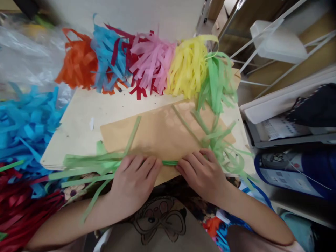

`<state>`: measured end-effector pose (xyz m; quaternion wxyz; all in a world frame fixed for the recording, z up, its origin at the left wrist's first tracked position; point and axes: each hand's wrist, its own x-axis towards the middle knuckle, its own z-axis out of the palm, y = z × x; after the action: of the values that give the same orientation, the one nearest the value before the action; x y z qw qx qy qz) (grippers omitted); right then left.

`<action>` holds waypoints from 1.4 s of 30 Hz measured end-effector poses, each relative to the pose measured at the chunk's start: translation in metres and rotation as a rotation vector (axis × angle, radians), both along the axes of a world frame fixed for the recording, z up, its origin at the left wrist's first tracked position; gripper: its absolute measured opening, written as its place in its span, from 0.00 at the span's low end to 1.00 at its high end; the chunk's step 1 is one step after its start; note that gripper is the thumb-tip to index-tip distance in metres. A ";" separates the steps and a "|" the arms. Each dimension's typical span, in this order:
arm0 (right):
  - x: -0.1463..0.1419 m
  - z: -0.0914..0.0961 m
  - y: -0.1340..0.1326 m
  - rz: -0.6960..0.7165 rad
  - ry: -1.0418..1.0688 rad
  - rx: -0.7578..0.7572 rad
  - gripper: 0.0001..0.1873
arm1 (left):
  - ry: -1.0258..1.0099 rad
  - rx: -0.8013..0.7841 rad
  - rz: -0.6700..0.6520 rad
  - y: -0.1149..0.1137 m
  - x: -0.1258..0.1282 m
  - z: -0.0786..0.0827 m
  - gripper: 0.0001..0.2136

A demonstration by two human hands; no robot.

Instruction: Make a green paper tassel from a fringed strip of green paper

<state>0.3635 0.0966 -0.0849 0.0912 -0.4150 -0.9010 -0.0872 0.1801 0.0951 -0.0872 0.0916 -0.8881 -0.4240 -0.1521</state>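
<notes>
My left hand (132, 182) and my right hand (202, 173) both press down on a bundle of green paper strips (89, 164) at the near edge of a brown paper sheet (162, 133). Between the two hands the strips are gathered into a tight narrow band (170, 162). The loose ends fan out to the left of my left hand and to the right past my right hand (225, 147). The sheet lies on a pale wooden board (81, 122).
Along the board's far edge stand tassels of paper strips: orange (76, 63), blue (107, 56), pink (152, 63), yellow (187, 68), green (219, 80). Loose blue strips (23, 122) and red strips (21, 206) pile at the left. A white wire rack (275, 42) and shelves (291, 122) stand right.
</notes>
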 end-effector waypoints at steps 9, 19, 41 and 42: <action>0.024 0.016 0.000 -0.127 -0.053 -0.131 0.14 | -0.053 -0.083 0.065 0.007 0.001 0.003 0.03; 0.024 0.021 0.008 -0.170 -0.178 -0.179 0.12 | 0.010 -0.177 0.078 0.011 0.002 0.011 0.04; -0.023 0.014 -0.032 -0.291 -0.323 0.083 0.11 | 0.172 0.203 0.211 -0.032 0.036 0.006 0.10; -0.026 0.011 -0.036 -0.321 -0.337 0.092 0.14 | 0.181 0.212 0.226 -0.034 0.037 0.005 0.10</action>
<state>0.3376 0.0603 -0.0739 -0.0566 -0.5282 -0.8209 -0.2096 0.2167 0.0612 -0.0826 0.2392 -0.8302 -0.4926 -0.1042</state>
